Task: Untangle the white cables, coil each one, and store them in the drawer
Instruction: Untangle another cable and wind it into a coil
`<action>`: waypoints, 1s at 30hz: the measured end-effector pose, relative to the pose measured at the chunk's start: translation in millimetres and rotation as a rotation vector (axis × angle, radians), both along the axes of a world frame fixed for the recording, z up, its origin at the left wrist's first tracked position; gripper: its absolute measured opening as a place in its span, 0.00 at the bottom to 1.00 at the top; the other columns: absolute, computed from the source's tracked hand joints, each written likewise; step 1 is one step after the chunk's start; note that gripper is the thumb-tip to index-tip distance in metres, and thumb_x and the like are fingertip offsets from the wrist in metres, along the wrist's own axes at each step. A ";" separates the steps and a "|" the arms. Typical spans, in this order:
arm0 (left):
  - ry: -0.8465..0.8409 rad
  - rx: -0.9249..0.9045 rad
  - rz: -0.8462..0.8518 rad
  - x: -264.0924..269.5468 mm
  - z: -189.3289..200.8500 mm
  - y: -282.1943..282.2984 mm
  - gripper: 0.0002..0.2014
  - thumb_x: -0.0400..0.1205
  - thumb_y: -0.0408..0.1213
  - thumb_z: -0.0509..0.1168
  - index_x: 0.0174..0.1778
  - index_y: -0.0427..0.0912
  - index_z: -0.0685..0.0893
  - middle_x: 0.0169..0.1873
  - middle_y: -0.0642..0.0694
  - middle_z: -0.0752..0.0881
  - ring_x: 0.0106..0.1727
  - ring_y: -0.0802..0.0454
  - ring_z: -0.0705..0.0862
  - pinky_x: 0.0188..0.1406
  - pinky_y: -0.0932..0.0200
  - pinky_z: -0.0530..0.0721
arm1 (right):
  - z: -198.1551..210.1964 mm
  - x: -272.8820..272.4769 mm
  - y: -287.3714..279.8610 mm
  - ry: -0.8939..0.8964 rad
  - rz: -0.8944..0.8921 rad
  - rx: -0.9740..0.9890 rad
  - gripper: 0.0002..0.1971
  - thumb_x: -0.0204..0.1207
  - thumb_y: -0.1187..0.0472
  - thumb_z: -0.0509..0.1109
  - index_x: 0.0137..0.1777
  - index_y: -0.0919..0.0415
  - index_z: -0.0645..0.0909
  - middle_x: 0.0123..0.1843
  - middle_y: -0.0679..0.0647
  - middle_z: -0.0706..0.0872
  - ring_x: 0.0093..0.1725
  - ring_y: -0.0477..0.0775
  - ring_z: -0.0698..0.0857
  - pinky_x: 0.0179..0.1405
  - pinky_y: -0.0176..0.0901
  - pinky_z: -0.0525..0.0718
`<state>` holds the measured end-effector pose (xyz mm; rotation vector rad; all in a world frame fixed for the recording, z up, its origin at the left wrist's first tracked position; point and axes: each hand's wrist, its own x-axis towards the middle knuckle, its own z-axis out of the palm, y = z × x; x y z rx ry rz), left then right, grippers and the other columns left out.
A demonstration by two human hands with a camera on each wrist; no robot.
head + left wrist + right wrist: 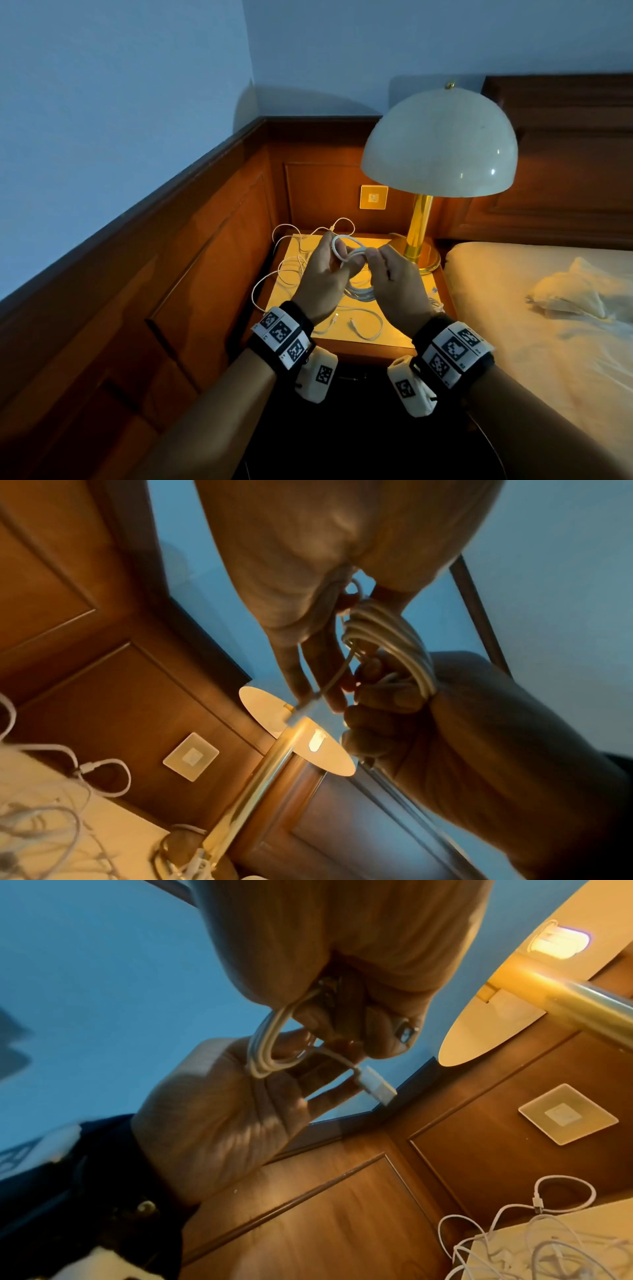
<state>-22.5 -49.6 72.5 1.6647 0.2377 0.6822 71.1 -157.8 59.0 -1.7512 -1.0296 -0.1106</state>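
**Finishing a coil beside the lamp**

Left of the lamp (439, 144), above the tabletop (373, 342), both hands work one white cable (346, 251). The left hand (322, 274) grips the stacked loops; the right hand (394, 277) pinches the tail near its plug (375, 1087). Best to wrap that tail snugly around the bundle, keeping the loops even. More loose cables (291, 270) lie tangled below.

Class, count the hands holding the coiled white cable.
2: the left hand holds the coiled white cable on its left, the right hand pinches its right.
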 end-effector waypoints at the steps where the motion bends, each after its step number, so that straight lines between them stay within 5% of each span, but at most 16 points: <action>1: 0.001 0.023 -0.026 -1.4 -0.7 -0.9 0.10 0.87 0.34 0.66 0.47 0.43 0.70 0.38 0.38 0.79 0.38 0.40 0.80 0.41 0.45 0.80 | 0.3 0.5 -0.1 0.018 -0.009 0.000 0.18 0.89 0.55 0.57 0.38 0.63 0.75 0.28 0.63 0.76 0.26 0.57 0.70 0.26 0.55 0.68; 4: 0.019 0.068 -0.087 -7.0 -2.1 -0.4 0.10 0.89 0.43 0.60 0.53 0.40 0.68 0.34 0.33 0.74 0.35 0.34 0.73 0.38 0.40 0.75 | 2.0 4.3 -1.3 0.068 -0.023 0.016 0.21 0.89 0.54 0.57 0.38 0.68 0.73 0.31 0.69 0.75 0.30 0.68 0.71 0.28 0.59 0.70; 7: -0.003 -0.105 -0.158 -9.5 -1.1 9.4 0.08 0.80 0.35 0.55 0.54 0.40 0.69 0.34 0.43 0.77 0.32 0.50 0.72 0.32 0.59 0.73 | 4.5 4.8 -1.6 0.072 -0.028 0.012 0.22 0.90 0.53 0.56 0.38 0.69 0.73 0.32 0.71 0.76 0.31 0.70 0.72 0.29 0.60 0.71; 10: 0.045 -0.133 -0.166 -9.0 -4.4 21.4 0.13 0.76 0.29 0.57 0.56 0.40 0.72 0.36 0.44 0.80 0.31 0.53 0.73 0.29 0.60 0.70 | 8.1 3.4 -1.4 0.094 -0.015 0.028 0.23 0.90 0.53 0.55 0.38 0.69 0.73 0.32 0.71 0.76 0.28 0.62 0.69 0.28 0.56 0.69; 14: 0.098 0.075 -0.114 -9.1 -8.2 29.7 0.08 0.87 0.27 0.62 0.57 0.41 0.82 0.41 0.49 0.84 0.37 0.60 0.81 0.36 0.67 0.77 | 11.0 3.5 -3.4 0.133 0.015 0.070 0.21 0.90 0.55 0.56 0.38 0.69 0.74 0.29 0.65 0.73 0.27 0.54 0.69 0.26 0.54 0.68; 17: 0.090 0.397 0.027 -1.3 -8.7 35.9 0.09 0.88 0.27 0.62 0.55 0.38 0.88 0.47 0.47 0.88 0.49 0.55 0.86 0.49 0.61 0.83 | 13.8 -2.8 -2.7 0.125 0.059 0.062 0.21 0.90 0.55 0.55 0.38 0.67 0.74 0.28 0.56 0.73 0.27 0.50 0.69 0.27 0.50 0.68; 21: 0.043 0.613 0.274 10.3 -7.9 48.1 0.10 0.84 0.23 0.63 0.49 0.38 0.88 0.44 0.46 0.88 0.45 0.57 0.85 0.46 0.60 0.83 | 16.0 -5.4 -1.4 0.067 0.056 0.079 0.19 0.90 0.55 0.56 0.37 0.62 0.73 0.28 0.60 0.72 0.26 0.50 0.68 0.25 0.52 0.67; 24: 0.158 0.674 0.373 12.1 -7.4 58.1 0.10 0.84 0.25 0.63 0.47 0.38 0.90 0.44 0.44 0.89 0.42 0.56 0.85 0.43 0.58 0.84 | 14.3 1.9 -1.1 -0.015 -0.048 0.091 0.18 0.89 0.57 0.58 0.35 0.51 0.68 0.25 0.49 0.67 0.23 0.45 0.64 0.21 0.40 0.62; 28: 0.315 0.363 0.263 -5.5 1.5 47.7 0.09 0.84 0.28 0.67 0.42 0.38 0.91 0.36 0.47 0.89 0.30 0.64 0.80 0.26 0.70 0.75 | 10.0 20.8 -3.1 -0.168 -0.165 0.068 0.14 0.89 0.58 0.57 0.38 0.53 0.68 0.25 0.46 0.69 0.23 0.48 0.71 0.21 0.34 0.65; 30: 0.364 -0.009 0.059 -20.3 13.0 42.0 0.05 0.82 0.29 0.70 0.44 0.34 0.91 0.37 0.44 0.91 0.35 0.56 0.85 0.32 0.64 0.80 | 6.5 30.3 -3.7 -0.221 -0.192 0.034 0.13 0.89 0.57 0.57 0.41 0.53 0.69 0.25 0.48 0.72 0.21 0.49 0.71 0.20 0.34 0.66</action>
